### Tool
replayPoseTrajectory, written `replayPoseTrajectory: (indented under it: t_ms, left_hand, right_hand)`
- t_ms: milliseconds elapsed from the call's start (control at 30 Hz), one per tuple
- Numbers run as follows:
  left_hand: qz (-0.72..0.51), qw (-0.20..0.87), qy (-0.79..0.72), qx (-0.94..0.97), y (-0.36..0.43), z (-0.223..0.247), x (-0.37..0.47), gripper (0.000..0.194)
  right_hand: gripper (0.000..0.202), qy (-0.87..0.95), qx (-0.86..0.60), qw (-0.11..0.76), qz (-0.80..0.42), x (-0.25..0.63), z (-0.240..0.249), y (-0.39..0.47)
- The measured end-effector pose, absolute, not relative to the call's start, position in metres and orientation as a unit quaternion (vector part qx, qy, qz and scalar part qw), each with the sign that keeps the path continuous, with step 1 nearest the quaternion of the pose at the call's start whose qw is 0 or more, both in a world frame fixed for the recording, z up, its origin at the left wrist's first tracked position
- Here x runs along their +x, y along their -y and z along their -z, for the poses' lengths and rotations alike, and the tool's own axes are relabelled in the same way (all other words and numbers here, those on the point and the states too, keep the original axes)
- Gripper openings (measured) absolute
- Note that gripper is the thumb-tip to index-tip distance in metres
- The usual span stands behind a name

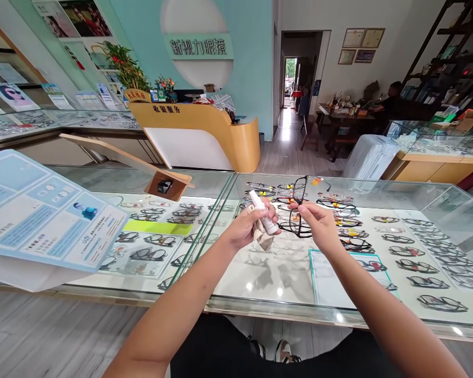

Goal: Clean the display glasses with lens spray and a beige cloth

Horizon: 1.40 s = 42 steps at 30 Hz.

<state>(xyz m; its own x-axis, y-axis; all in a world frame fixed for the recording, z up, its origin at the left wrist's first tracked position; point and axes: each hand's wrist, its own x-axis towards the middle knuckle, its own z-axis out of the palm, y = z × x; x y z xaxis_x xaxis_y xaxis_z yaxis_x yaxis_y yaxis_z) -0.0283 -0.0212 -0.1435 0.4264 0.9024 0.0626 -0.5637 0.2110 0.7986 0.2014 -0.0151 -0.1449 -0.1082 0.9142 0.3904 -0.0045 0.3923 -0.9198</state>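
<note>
Above the glass display case [236, 299], my left hand [246, 226] is closed around a small white bottle [263, 211]. A crumpled beige cloth [263, 240] is bunched in the same hand, below the bottle. To its right, my right hand [317, 220] pinches a pair of black-framed eyeglasses [299, 231] between thumb and fingers. The glasses are turned on end, one temple reaching up and to the right with an orange tag on it. Inside the case, rows of eyeglass frames [349, 233] lie beneath both hands.
A light-blue printed sign [51, 210] stands on the counter at left, beside a wooden mirror or stand [130, 157]. A teal-edged sheet [331, 278] lies near the right forearm. Farther back are a yellow reception desk [240, 142] and a seated person [392, 105].
</note>
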Motion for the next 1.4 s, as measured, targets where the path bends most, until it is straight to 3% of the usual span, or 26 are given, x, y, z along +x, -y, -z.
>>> replayPoseTrajectory:
  t_ms: [233, 367, 467, 567, 700, 1000, 1200, 1400]
  left_hand:
    - [-0.468, 0.74, -0.212, 0.434, 0.022, 0.143, -0.028, 0.047]
    - [-0.504, 0.682, -0.256, 0.463, 0.017, 0.145, -0.028, 0.072]
    - [-0.521, 0.58, -0.34, 0.526, 0.015, 0.148, -0.029, 0.081]
    - [-0.526, 0.491, -0.396, 0.571, 0.015, 0.152, -0.03, 0.08]
    - [-0.514, 0.453, -0.413, 0.599, 0.015, 0.154, -0.029, 0.076]
    - [-0.495, 0.441, -0.413, 0.624, 0.02, 0.148, -0.03, 0.073]
    - [-0.457, 0.442, -0.396, 0.663, 0.023, 0.148, -0.029, 0.078]
    - [-0.417, 0.419, -0.388, 0.707, 0.027, 0.149, -0.026, 0.069]
  right_hand:
    - [0.042, 0.63, -0.344, 0.535, -0.445, 0.195, 0.147, 0.024]
    - [0.042, 0.641, -0.334, 0.513, -0.462, 0.192, 0.148, 0.028]
    - [0.043, 0.656, -0.324, 0.494, -0.469, 0.19, 0.148, 0.03]
    - [0.043, 0.669, -0.313, 0.479, -0.474, 0.187, 0.15, 0.031]
    - [0.044, 0.688, -0.292, 0.457, -0.483, 0.183, 0.153, 0.032]
    - [0.046, 0.673, -0.293, 0.447, -0.511, 0.186, 0.148, 0.032]
    - [0.047, 0.618, -0.314, 0.486, -0.532, 0.194, 0.15, 0.024]
    - [0.04, 0.567, -0.295, 0.522, -0.565, 0.195, 0.154, 0.019]
